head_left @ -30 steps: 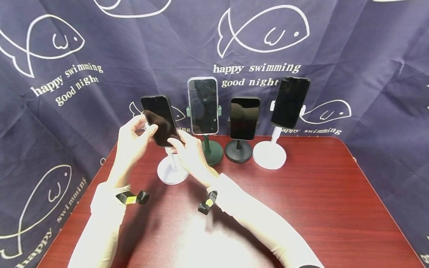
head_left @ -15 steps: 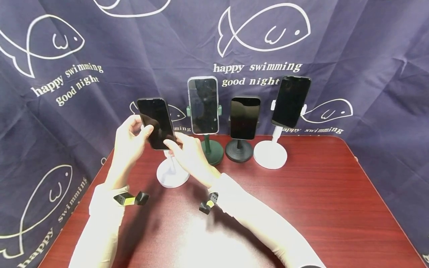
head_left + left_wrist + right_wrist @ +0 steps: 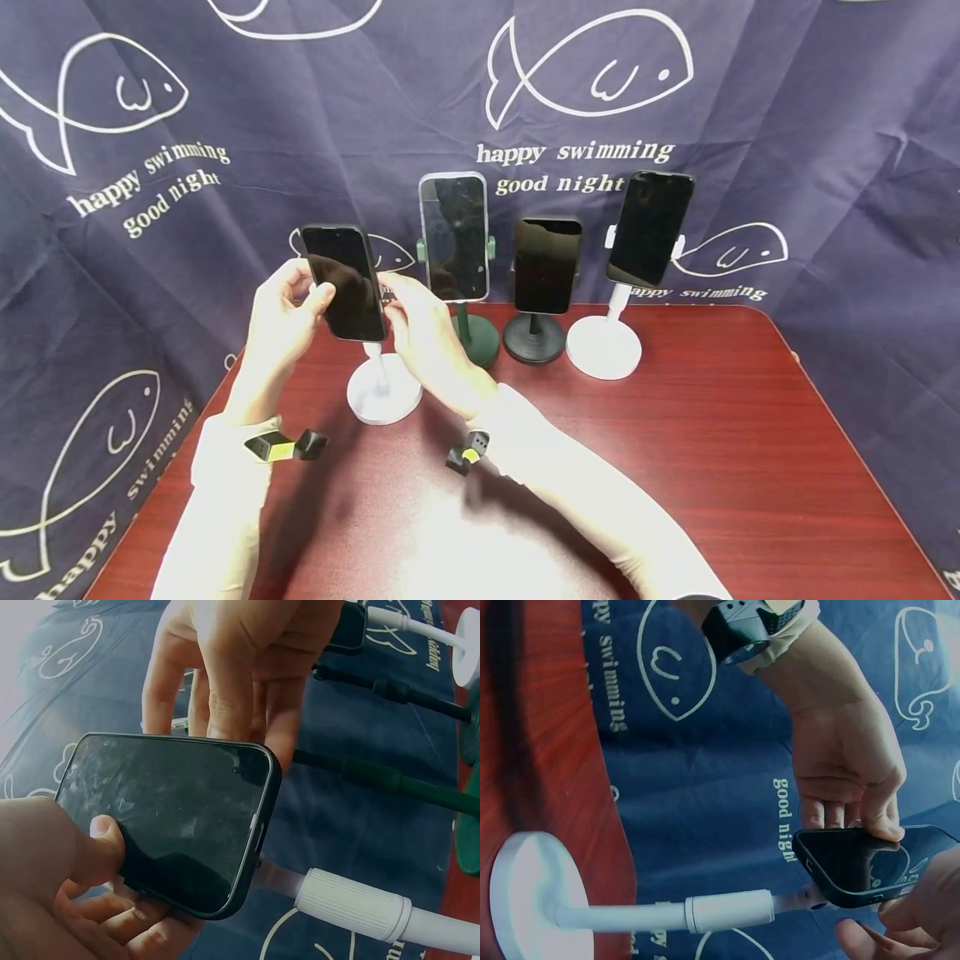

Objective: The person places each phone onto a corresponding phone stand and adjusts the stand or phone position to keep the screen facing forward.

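A black smartphone (image 3: 345, 283) leans on the head of a white phone stand (image 3: 384, 390) at the table's left. My left hand (image 3: 281, 321) grips its left edge, thumb on the screen and fingers behind. At the opposite edge is my right hand (image 3: 431, 333), its bent fingers and thumb close on the phone's side. In the left wrist view, the right fingers (image 3: 225, 697) come down to the phone's long edge, next to a small pale part. The phone hides most of the stand's head. In the right wrist view, the stand's white stem (image 3: 727, 911) leads up to the phone's back.
Right of my hands, a green stand (image 3: 480, 342) holds a pale-cased phone (image 3: 455, 237). Beyond it are a black stand (image 3: 534, 337) with a dark phone (image 3: 547, 265) and a white stand (image 3: 603, 346) with a tilted phone (image 3: 650, 229). A patterned curtain hangs behind the red table (image 3: 712, 417).
The held phone has shifted left and down with both hands. My right thumb has left the screen's lower corner and moved up to the right edge. The white stand has shifted slightly.
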The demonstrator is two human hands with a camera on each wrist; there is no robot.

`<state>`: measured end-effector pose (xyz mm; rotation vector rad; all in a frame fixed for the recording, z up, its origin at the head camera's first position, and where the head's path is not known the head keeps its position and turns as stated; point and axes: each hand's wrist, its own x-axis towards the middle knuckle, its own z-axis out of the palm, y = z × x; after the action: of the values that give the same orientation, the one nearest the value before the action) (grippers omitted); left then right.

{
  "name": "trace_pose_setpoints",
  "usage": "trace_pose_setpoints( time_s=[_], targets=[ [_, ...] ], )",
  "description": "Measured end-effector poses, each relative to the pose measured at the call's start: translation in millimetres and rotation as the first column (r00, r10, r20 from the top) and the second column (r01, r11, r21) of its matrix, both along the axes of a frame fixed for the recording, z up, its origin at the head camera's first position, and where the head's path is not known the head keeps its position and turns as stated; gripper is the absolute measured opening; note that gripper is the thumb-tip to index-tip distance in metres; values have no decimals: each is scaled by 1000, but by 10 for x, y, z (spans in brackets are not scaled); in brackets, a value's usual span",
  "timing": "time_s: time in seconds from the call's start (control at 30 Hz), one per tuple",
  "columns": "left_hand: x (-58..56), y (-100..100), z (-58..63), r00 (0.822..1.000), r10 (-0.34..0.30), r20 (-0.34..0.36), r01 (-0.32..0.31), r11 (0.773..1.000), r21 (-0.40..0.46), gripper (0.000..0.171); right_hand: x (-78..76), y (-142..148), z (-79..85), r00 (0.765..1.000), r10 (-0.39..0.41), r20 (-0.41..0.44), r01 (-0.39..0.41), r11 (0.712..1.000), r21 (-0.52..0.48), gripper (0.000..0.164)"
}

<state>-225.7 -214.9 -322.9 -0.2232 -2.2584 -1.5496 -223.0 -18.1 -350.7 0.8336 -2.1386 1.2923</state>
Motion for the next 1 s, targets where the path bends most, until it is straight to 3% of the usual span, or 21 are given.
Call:
trace_pose_setpoints(
  time_s=[0.3, 0.43, 0.67, 1.0],
  targets=[
    [-23, -16, 3, 1000, -9, -9, 8, 998, -64, 13, -88, -84, -32, 998, 41, 48, -36, 994, -108, 39],
    [-23, -20, 9, 1000, -13, -7, 12, 997, -71, 12, -112, -105, -33, 999, 41, 31, -36, 989, -145, 36],
    [-15, -11, 30, 998, -66, -11, 65, 996, -63, 13, -138, -80, -28, 995, -14, -99, 6, 996, -84, 30],
    [15, 0, 26, 998, -62, 13, 62, 998, -19, 16, -166, 7, 14, 950, -38, -309, 46, 999, 18, 25]
  ],
)
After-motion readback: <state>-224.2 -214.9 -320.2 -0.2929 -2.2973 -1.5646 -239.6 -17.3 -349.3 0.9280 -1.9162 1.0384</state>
